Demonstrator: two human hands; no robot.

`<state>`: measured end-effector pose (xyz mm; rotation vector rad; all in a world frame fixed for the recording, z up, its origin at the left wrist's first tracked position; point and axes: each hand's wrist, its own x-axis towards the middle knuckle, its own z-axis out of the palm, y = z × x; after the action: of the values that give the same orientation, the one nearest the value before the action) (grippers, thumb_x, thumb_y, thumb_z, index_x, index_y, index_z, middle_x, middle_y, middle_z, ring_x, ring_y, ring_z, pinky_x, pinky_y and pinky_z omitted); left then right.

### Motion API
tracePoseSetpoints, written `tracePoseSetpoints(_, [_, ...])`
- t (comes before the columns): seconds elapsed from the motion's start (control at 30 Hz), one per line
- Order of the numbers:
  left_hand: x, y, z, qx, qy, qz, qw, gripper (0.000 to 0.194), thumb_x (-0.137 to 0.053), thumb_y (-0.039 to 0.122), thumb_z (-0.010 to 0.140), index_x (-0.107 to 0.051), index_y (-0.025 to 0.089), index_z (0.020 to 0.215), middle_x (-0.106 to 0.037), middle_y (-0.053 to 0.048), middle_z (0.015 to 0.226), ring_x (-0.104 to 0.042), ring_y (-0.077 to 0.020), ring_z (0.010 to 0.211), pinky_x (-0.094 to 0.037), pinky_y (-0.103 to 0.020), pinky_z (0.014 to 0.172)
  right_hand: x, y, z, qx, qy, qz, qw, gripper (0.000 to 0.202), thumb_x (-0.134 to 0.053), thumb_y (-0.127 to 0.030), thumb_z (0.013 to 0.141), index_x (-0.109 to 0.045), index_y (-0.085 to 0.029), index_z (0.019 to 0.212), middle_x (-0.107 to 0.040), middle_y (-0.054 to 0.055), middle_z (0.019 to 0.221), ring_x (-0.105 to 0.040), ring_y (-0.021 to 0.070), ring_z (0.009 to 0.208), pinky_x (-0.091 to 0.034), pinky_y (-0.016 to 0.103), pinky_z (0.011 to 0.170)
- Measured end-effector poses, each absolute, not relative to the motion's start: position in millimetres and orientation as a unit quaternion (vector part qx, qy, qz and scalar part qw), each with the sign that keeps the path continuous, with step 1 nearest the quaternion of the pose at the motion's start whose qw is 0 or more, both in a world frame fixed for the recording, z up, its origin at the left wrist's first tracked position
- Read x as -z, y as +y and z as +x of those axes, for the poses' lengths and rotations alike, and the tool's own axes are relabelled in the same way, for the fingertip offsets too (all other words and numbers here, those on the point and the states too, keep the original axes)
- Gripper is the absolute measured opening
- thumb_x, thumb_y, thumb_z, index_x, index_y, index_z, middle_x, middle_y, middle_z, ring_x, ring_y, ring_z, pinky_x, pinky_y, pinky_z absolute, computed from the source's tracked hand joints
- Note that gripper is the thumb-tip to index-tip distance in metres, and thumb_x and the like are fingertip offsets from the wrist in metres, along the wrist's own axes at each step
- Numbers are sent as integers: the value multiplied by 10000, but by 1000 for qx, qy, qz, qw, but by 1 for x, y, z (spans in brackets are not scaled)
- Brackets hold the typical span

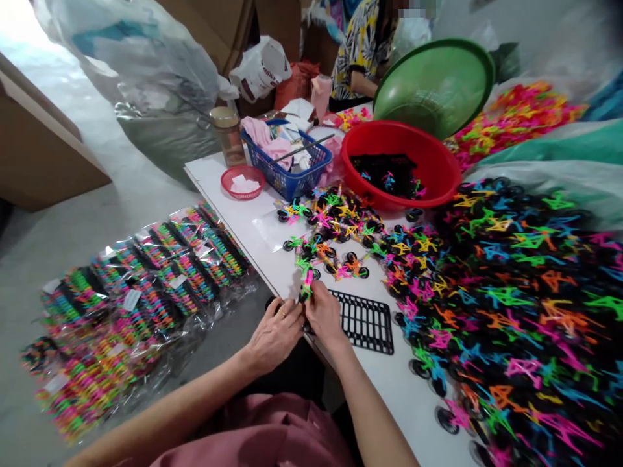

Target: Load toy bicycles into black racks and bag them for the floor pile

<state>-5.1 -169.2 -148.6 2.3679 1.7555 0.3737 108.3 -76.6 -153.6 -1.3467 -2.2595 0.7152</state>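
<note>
My left hand point(276, 332) and right hand point(325, 316) pinched a pink-and-green toy bicycle point(307, 280) near the white surface point(411, 395)'s edge; I saw a black grid point(367, 321) just beside them.

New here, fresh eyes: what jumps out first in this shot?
Probably the mass of neon toy bicycles filling the right side of the white table. Next, the red basin at the table's far side, a green basin tilted behind it, and the clear bags of colourful pieces at left, beyond the table edge.
</note>
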Motion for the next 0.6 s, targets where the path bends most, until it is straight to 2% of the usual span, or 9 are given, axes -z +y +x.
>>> tracePoseSetpoints(0.07, [147, -169, -9, -126, 585, 796, 88, 329, -396, 269, 925, -540, 150, 1196, -543, -85, 1274, -405, -269, 1238, -226, -476, 1070, 151, -75, 109, -248, -821, -482, 181, 224, -377, -123, 799, -577, -167, 890, -617, 66, 871, -585, 171, 754, -430, 253, 660])
tracePoseSetpoints(0.13, [145, -169, -13, -127, 584, 796, 94, 327, -407, 263, 917, -543, 164, 1197, -544, -80, 1274, -406, -270, 1240, -231, -480, 1068, 147, -70, 116, -301, -820, -453, 180, 227, -404, -121, 786, -584, -172, 914, -626, 50, 879, -586, 158, 754, -436, 244, 666])
tracePoseSetpoints(0.23, [144, -171, -16, -130, 573, 801, 111, 316, -418, 253, 906, -559, 194, 1183, -554, -68, 1262, -424, -253, 1229, -264, -457, 1061, 133, -51, 130, -363, -790, -456, 190, 219, -437, -205, 827, -593, -194, 980, -645, 15, 859, -587, 137, 698, -447, 242, 656])
tracePoseSetpoints(0.33, [144, -173, -14, -137, 573, 801, 110, 309, -435, 255, 895, -575, 186, 1161, -562, -78, 1247, -434, -248, 1218, -294, -440, 1055, 117, -22, 130, -233, -791, -544, 155, 183, -478, -290, 845, -620, -197, 913, -642, 41, 896, -595, 177, 779, -434, 282, 678])
tracePoseSetpoints(0.43, [143, -170, -12, -134, 581, 796, 103, 304, -449, 252, 888, -580, 188, 1155, -564, -76, 1244, -441, -256, 1211, -307, -450, 1049, 108, 1, 122, -112, -814, -565, 80, 151, -520, -265, 820, -634, -176, 863, -614, 86, 975, -589, 217, 850, -401, 292, 644])
tracePoseSetpoints(0.5, [144, -165, -13, -130, 583, 795, 106, 301, -456, 252, 886, -581, 203, 1155, -564, -67, 1248, -442, -254, 1210, -313, -452, 1047, 107, 7, 126, -100, -813, -569, 71, 143, -521, -263, 819, -637, -187, 851, -611, 72, 957, -589, 204, 818, -375, 280, 605])
tracePoseSetpoints(0.6, [146, -157, -19, -141, 586, 791, 107, 305, -461, 251, 887, -578, 206, 1165, -547, -65, 1277, -426, -252, 1229, -310, -454, 1055, 110, 4, 156, -100, -775, -613, 115, 145, -528, -302, 825, -640, -214, 852, -616, 37, 905, -579, 178, 761, -351, 269, 582])
